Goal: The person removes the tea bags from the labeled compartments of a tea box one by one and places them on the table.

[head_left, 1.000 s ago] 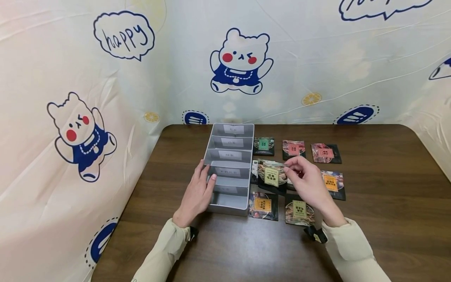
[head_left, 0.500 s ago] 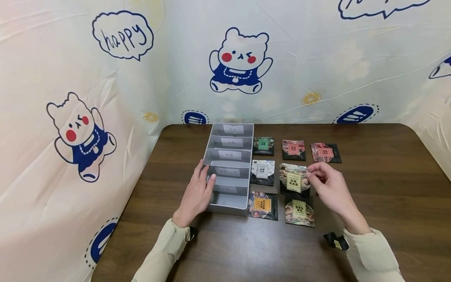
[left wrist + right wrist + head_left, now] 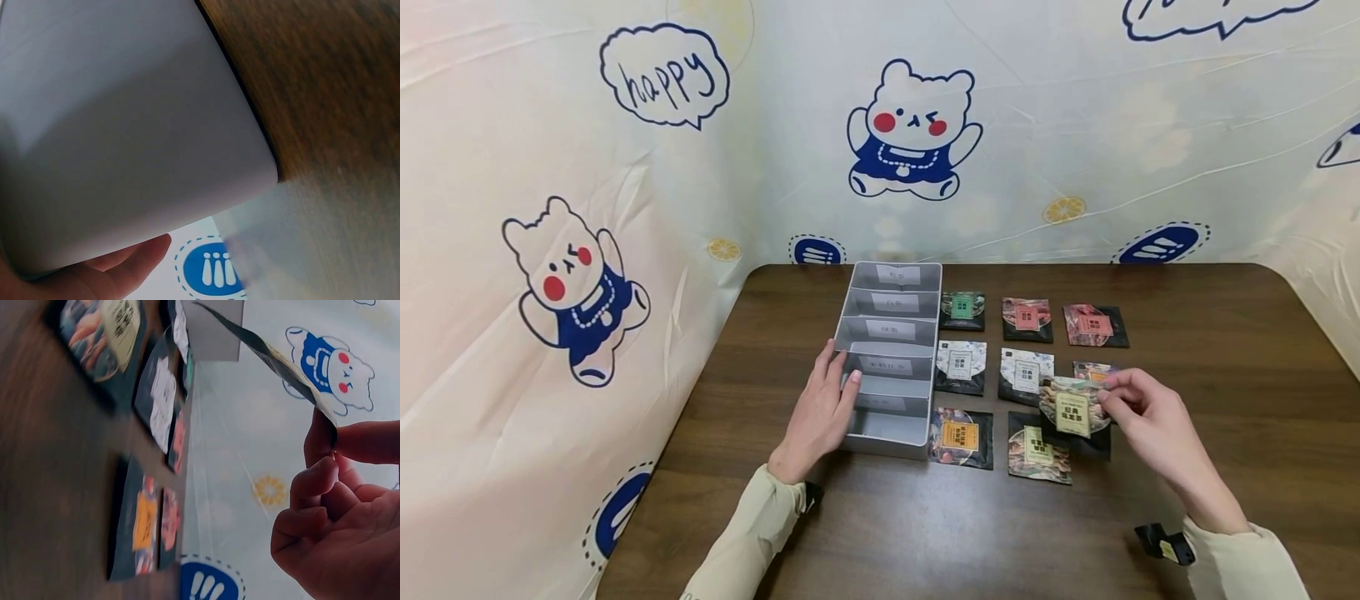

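Note:
My right hand (image 3: 1157, 433) pinches a black tea packet (image 3: 1072, 417) with a pale yellow-green label by its upper right corner. The packet overlaps another yellow-green-labelled packet (image 3: 1037, 450) and, in the head view, partly covers an orange-labelled packet (image 3: 1093, 372). In the right wrist view the held packet (image 3: 269, 356) shows edge-on between thumb and forefinger, with the other fingers curled below. My left hand (image 3: 816, 412) rests on the left rim of a long grey divided box (image 3: 887, 450), its fingers fairly straight and the thumb over the rim.
Paper labels (image 3: 883, 365) mark the box's compartments. Right of it lie a green-labelled packet (image 3: 962, 310), two red-labelled ones (image 3: 1027, 319), two white-labelled ones (image 3: 961, 367) and a second orange-labelled packet (image 3: 961, 437). A printed curtain (image 3: 1045, 125) surrounds the brown table (image 3: 925, 533).
My right hand has carried the pinched tea packet rightward and a little nearer, from beside the box past the white-labelled packets, uncovering them. My left hand stays on the box.

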Demonstrator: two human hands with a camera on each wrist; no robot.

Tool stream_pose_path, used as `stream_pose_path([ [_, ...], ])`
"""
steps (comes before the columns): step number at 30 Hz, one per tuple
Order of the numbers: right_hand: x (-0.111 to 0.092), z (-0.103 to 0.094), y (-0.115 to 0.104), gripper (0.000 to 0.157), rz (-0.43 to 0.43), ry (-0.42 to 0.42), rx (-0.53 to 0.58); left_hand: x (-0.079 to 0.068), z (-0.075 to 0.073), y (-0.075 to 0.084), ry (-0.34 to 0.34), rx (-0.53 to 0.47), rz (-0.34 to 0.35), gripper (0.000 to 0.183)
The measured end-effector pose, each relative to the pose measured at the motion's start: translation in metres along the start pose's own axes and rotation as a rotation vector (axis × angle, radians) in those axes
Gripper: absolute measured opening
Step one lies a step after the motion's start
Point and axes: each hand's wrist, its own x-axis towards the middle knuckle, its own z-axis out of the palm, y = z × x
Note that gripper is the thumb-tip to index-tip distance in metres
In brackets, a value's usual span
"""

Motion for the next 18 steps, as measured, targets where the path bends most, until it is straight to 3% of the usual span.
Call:
stream_pose_path([
  [10,-0.011,-0.015,0.024,0.017,0.028,0.015,-0.003,0.0,0.0,0.0,0.003,0.003,-0.002,0.057],
  [18,-0.023,-0.025,0.044,0.02,0.111,-0.058,-0.051,0.0,0.0,0.0,-0.01,0.004,-0.007,0.058],
])
